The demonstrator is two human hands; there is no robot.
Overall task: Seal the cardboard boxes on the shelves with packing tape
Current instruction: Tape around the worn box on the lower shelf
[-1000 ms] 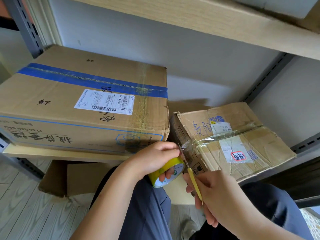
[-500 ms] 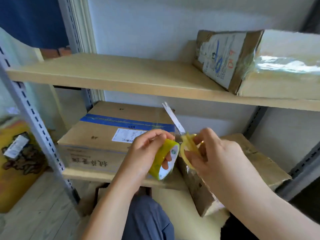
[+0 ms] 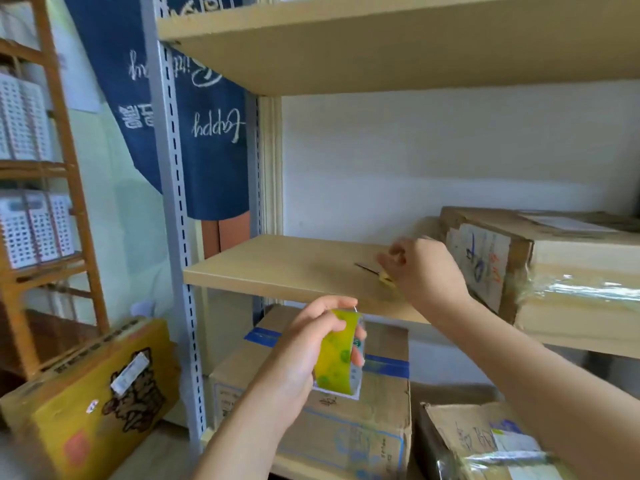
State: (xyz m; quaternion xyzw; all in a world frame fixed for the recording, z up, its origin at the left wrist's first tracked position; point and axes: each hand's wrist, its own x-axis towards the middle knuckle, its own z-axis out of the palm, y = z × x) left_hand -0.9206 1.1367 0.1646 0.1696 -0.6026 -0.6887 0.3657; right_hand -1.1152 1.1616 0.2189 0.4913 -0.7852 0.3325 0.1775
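I note the left hand [image 3: 304, 344] held in front of the lower shelf level, its fingers and thumb curled round a roll of yellow-green packing tape [image 3: 338, 355], which stands on edge in the grip with its white core facing right. The right hand [image 3: 424, 271] is over the middle shelf board [image 3: 277, 268], fingers curled at the yellow handles of a pair of scissors [image 3: 375, 273]; the blades point left and lie low over the board, though I cannot tell whether they touch it. On that same board, just to the right of the right hand, sits a cardboard box [image 3: 554, 268] with handwriting on its end face and glossy clear tape wrapped round its side. Below the tape roll I see a box with a blue tape strip [image 3: 346, 410] across its top, and beside it at the lower right a smaller worn box [image 3: 485, 445] bearing labels and clear tape. A yellow printed carton [image 3: 86, 403] leans at the lower left, outside the grey slotted upright [image 3: 173, 202] of the rack. A blue cloth with white lettering [image 3: 194, 109] hangs behind that upright.
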